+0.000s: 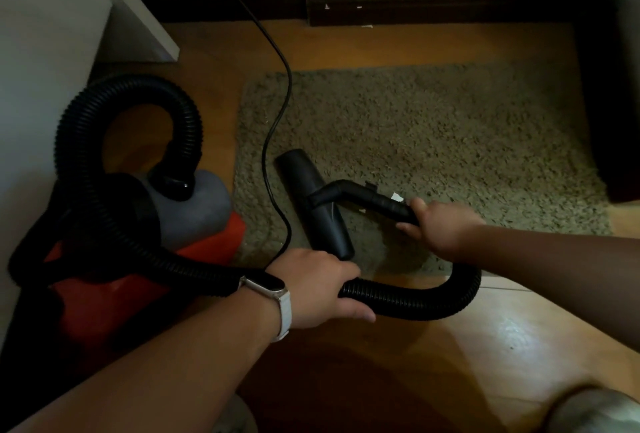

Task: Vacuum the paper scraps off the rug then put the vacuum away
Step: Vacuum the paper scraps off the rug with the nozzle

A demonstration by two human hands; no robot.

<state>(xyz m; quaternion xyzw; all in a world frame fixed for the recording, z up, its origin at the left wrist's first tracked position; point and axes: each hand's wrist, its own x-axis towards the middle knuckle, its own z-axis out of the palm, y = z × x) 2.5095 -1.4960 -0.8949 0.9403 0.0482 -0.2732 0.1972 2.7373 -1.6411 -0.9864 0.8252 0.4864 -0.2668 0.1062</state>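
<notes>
on the shaggy rug (pixel 433 127) the nozzle (pixel 317 207) lies lengthwise, upper left to lower right; right hand (pixel 440 228) grips the wand (pixel 367 195), left hand (pixel 322 288) clasps the hose (pixel 408 299).

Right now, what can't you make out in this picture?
Head view only.
White scrap by the wand: too small, partly behind it; paper or not, unclear.
Power cord: far end cut off by the top edge.
Nozzle underside: faces the rug.
Vacuum body: base lost in shadow behind the hose.
</notes>
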